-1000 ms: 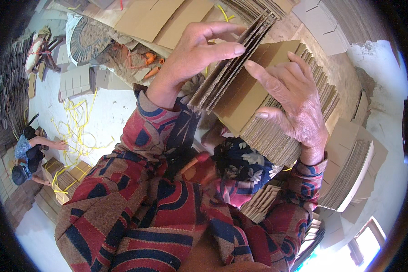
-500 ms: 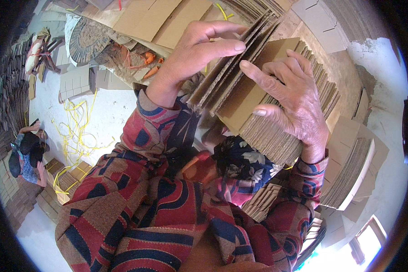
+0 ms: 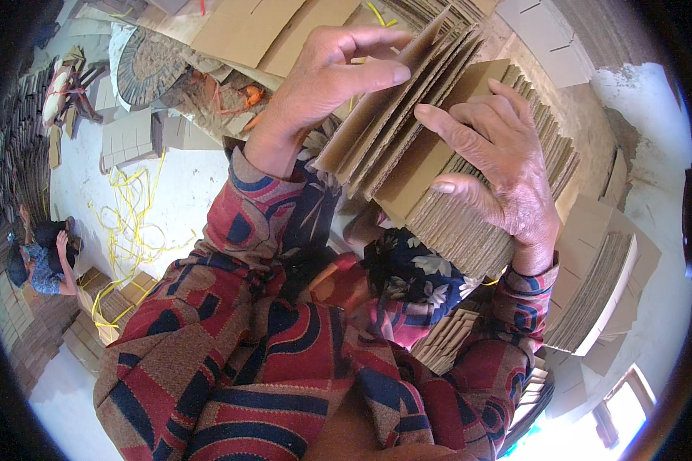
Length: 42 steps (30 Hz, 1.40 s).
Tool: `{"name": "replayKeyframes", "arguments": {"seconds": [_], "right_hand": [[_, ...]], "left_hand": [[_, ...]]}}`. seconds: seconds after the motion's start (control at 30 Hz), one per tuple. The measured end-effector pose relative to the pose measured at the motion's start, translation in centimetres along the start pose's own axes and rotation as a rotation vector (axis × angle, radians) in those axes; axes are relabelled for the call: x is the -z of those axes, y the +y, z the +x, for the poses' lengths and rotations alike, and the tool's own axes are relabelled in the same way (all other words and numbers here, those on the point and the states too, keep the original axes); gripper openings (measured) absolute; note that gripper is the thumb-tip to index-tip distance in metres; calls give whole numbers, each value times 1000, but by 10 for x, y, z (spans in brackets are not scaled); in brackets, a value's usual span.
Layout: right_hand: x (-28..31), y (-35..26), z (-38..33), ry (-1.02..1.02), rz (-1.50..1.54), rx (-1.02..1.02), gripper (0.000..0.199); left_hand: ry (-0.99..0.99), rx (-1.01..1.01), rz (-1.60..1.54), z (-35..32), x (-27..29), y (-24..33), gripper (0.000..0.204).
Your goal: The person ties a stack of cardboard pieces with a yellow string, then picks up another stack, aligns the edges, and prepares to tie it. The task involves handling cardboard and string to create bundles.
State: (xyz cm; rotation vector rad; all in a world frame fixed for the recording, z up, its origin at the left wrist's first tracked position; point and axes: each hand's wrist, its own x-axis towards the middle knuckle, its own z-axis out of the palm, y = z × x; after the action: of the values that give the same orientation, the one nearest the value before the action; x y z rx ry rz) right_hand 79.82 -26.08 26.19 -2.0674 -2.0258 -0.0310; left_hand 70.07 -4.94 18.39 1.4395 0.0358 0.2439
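A thick stack of flat brown cardboard sheets (image 3: 469, 223) stands on edge in front of me, resting against my lap. My left hand (image 3: 323, 81) grips a few sheets (image 3: 396, 115) at the near side of the stack and tilts them away from the rest, thumb across their edge. My right hand (image 3: 500, 173) lies on top of the remaining stack with its fingers spread, the fingertips at the gap between the tilted sheets and the others. Both arms wear red, blue and brown patterned sleeves.
More cardboard stacks (image 3: 600, 292) lie at the right and lower right, and large flat sheets (image 3: 261, 31) at the top. Yellow strapping (image 3: 131, 223) trails over the pale floor at left. Another person (image 3: 42, 253) crouches at the far left beside low piles of cardboard (image 3: 100, 307).
My right fingers have shifted a little along the top of the stack and the separated sheets lean slightly further. The person at the far left has changed position.
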Motion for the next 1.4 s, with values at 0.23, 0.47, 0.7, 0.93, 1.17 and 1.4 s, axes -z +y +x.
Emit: {"name": "replayKeyframes", "arguments": {"seconds": [0.23,0.47,0.7,0.93,1.17,1.4], "right_hand": [[3,-2,2,16,52,0,62],[6,-2,1,13,62,6,57],[2,-1,2,98,68,26,49],[5,-6,4,78,60,6,49],[4,-4,1,36,62,0,55],[5,-6,3,53,57,-2,51]], "left_hand": [[43,-119,-36,0,-4,12,57],[-9,-419,314,1,11,19,31],[-230,-619,661,14,19,27,17],[-346,-574,712,16,25,28,23],[-315,-514,814,13,15,37,36],[-449,-522,823,17,14,35,32]]}}
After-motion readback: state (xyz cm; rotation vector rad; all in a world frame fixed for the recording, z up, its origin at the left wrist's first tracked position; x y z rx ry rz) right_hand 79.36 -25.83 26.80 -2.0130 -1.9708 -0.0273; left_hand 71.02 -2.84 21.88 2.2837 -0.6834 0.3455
